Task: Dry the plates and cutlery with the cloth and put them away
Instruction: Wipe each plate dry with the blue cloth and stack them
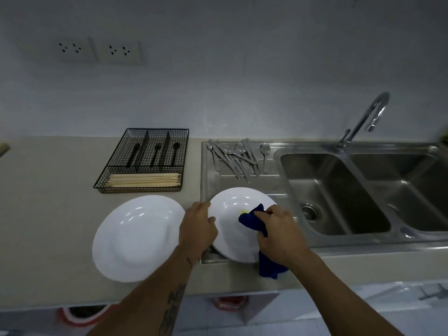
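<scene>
I have the left hand [197,226] curled over the left rim of the white plate [232,214], thumb on the upper face, fingers hidden beneath the edge. This plate sits low and centre in the frame, on the steel drainboard [242,180] of the sink, seemingly tipped up toward me. There looks to be a second rim just under it, so it may be the top of a small stack; I cannot tell for sure.

My right hand [278,235] is bunched tight around the blue cloth [252,220], pressing a wad of it onto the right half of the plate's face, with the cloth's tail hanging down past the counter edge below. So the surface left to wipe lies to the left of those fingers, toward the steadying hand, and the right hand is the one placed to sweep across it.

The plate is glossy and round, with a small yellowish spot beside the cloth.

A wider white plate [138,238] rests flat on the counter at lower left. The loose cutlery [236,156] lies heaped above, at the back of the drainboard, and the wire tray [143,161] stands left of it.
</scene>
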